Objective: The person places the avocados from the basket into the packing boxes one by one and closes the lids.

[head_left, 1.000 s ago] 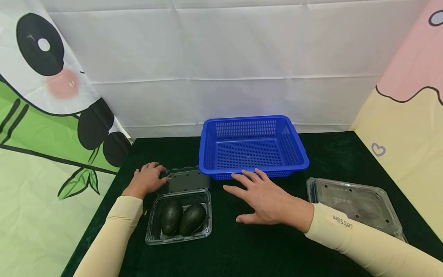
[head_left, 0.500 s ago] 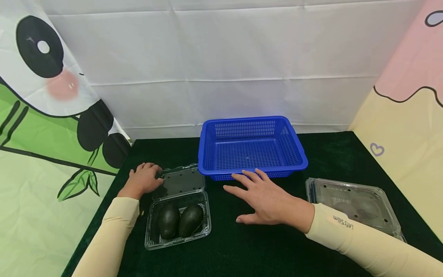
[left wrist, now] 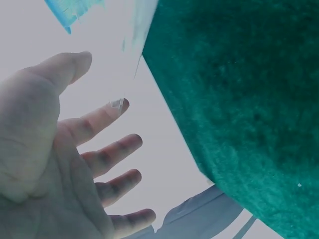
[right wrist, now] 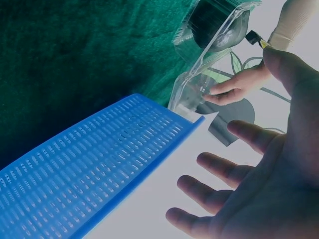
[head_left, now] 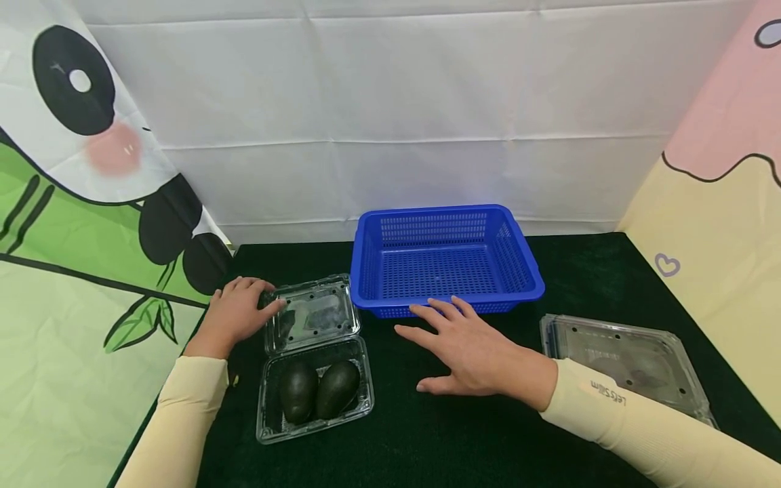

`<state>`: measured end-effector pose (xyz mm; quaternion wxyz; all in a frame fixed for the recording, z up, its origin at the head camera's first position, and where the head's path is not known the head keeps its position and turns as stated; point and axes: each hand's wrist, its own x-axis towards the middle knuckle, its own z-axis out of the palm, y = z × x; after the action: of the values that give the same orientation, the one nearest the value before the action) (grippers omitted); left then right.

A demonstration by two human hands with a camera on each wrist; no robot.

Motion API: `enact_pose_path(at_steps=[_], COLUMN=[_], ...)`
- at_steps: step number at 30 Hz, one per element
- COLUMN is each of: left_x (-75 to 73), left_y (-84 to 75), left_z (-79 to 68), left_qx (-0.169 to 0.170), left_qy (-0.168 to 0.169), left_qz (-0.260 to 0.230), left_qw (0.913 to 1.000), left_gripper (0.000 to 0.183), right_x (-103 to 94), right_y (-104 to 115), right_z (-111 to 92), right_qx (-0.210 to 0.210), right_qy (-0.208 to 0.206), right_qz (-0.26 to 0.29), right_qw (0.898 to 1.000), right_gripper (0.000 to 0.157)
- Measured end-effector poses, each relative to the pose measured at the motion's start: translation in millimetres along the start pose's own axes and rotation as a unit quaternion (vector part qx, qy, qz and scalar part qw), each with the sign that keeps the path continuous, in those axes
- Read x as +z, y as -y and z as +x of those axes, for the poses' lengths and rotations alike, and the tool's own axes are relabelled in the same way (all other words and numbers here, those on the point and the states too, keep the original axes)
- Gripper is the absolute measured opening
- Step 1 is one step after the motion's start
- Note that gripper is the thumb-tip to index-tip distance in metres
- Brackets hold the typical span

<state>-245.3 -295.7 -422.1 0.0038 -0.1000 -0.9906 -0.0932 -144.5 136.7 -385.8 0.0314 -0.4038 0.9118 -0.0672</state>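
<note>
An unlidded clear plastic clamshell box (head_left: 262,434) on the dark green cloth holds two dark green avocados (head_left: 297,392), (head_left: 337,388) side by side. Its hinged lid (head_left: 314,312) is folded back toward the far side. My left hand (head_left: 234,315) is at the lid's left edge, fingers spread and relaxed; in the left wrist view a small bit of clear plastic shows at the index fingertip. Over the cloth in front of the blue plastic basket (head_left: 448,301), my right hand (head_left: 460,349) holds nothing, its fingers outstretched, fingertips overlapping the near rim in the head view.
A second clear clamshell box (head_left: 628,362), closed, lies at the right, partly behind my right forearm; dark round shapes show faintly inside. A white cloth backdrop (head_left: 421,102) rises behind the table, with cartoon-printed cloths on both sides.
My left hand has shifted left along the lid. The lid's far edge now sits higher in the head view, and the box has slid slightly nearer. My right hand stays put.
</note>
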Motion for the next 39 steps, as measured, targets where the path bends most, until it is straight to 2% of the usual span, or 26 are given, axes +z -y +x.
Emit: enact_pose_path(at_steps=[3, 6, 10, 14, 18, 27, 30, 34, 39], left_x=[-5.3, -9.7, -14.0, -17.7, -21.1, -30.4, -34.0, -37.7, -40.1], left_y=[-2.4, -5.6, -10.0, -13.3, -14.8, -19.5, -21.4, -22.0, -23.4], left_z=[-5.4, -11.6, -19.0, -25.7, -32.4, -49.8, -54.7, -61.4, -72.3], left_qx=[0.007, 0.016, 0.034, 0.051, 0.061, 0.059, 0.071, 0.096, 0.111], left_qy=[-0.038, -0.091, -0.160, -0.207, -0.231, -0.249, -0.271, -0.308, -0.330], left_qz=[0.002, 0.006, 0.010, 0.009, 0.011, -0.013, -0.018, -0.025, -0.052], left_qw=[0.9992, 0.9957, 0.9865, 0.9770, 0.9710, 0.9667, 0.9597, 0.9461, 0.9362], left_gripper=[0.055, 0.049, 0.041, 0.034, 0.031, 0.026, 0.022, 0.017, 0.014], right_x=[-0.3, -0.9, -1.8, -2.6, -2.9, -2.5, -2.5, -2.9, -2.6], right_y=[0.2, 0.7, 1.2, 1.5, 1.9, 1.7, 1.6, 1.0, 1.4], right_z=[-0.7, -0.7, -0.9, -1.3, -2.3, -2.9, -3.0, -3.6, -3.6], right_qx=[-0.002, -0.003, -0.001, 0.003, 0.003, 0.002, 0.001, -0.002, -0.003], right_qy=[-0.003, -0.006, -0.006, -0.002, -0.002, -0.003, -0.003, -0.007, -0.006], right_qz=[0.000, 0.002, 0.007, 0.013, 0.006, 0.009, 0.010, 0.016, 0.014], right_qw=[1.000, 1.000, 1.000, 1.000, 1.000, 1.000, 1.000, 1.000, 1.000], right_gripper=[0.084, 0.084, 0.084, 0.084, 0.084, 0.084, 0.084, 0.084, 0.083])
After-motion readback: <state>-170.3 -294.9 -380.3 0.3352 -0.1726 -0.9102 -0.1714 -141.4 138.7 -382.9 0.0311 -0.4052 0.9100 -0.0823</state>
